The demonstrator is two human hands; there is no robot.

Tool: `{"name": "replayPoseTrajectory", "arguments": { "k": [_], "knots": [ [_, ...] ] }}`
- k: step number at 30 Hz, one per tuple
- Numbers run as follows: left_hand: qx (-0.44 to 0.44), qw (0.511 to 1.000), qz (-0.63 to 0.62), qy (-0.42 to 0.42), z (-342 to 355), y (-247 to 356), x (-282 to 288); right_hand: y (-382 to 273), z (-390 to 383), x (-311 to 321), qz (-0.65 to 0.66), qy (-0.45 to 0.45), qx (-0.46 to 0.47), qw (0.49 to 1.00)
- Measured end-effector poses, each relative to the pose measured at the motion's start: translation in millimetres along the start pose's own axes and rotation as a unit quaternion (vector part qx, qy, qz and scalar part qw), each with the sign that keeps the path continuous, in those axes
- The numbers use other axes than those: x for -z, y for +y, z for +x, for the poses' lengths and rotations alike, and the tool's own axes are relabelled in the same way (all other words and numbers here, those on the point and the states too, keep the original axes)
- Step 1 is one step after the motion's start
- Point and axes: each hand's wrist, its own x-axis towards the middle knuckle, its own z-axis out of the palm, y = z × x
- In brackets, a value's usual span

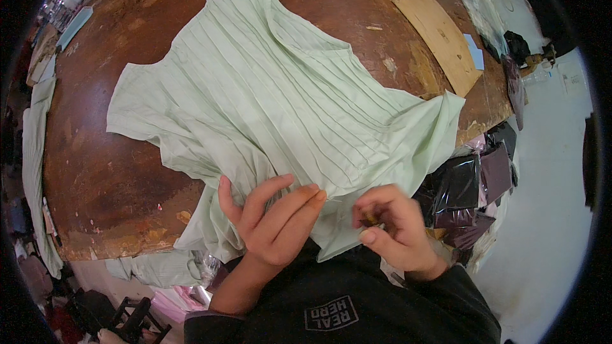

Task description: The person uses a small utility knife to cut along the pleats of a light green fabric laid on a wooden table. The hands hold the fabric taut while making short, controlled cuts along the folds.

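Note:
A pale green pleated garment [255, 89], sleeveless-looking, lies spread over the brown wooden table, its near edge hanging toward my body. My left hand [274, 223] is at the near edge, back upward, with two fingertips pressed together on the cloth. Its thumb is hidden beneath, and the other fingers stretch over the folds. Just right of it, my right hand [395, 229] is curled, slightly blurred, around a small tool with yellowish and metal parts [372, 221]. Most of that tool is covered by the fingers, so its kind cannot be made out.
A tan board [440, 41] lies at the table's far right beside a light blue card [473, 52]. Dark plastic-wrapped packages [456, 185] are heaped beyond the right edge. More pale green cloth [38, 165] hangs at the left edge. A light blue tray [74, 27] sits far left.

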Motion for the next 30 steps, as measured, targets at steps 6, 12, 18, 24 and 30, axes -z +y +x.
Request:
{"name": "replayPoseTrajectory", "arguments": {
  "k": [6,12,18,24,30],
  "knots": [
    [-0.02,1.0,0.014,0.0,-1.6,-0.6,1.2,0.0,5.1,-13.5,-0.066,-0.003,-0.013,0.998],
    [-0.014,1.0,0.009,0.001,-4.0,-0.3,0.4,2.7,7.5,-15.5,-0.315,0.098,0.178,0.927],
    [-0.006,1.0,-0.026,-0.005,-4.3,-3.8,3.8,-6.1,33.5,12.4,-0.448,0.092,0.299,0.838],
    [0.022,0.999,-0.027,0.009,-9.2,-3.3,5.4,-1.9,46.9,2.6,-0.393,0.021,0.296,0.87],
    [0.157,0.971,-0.18,0.009,-5.1,-2.8,10.3,14.3,46.6,-16.8,-0.264,0.031,0.254,0.93]
  ]
}}
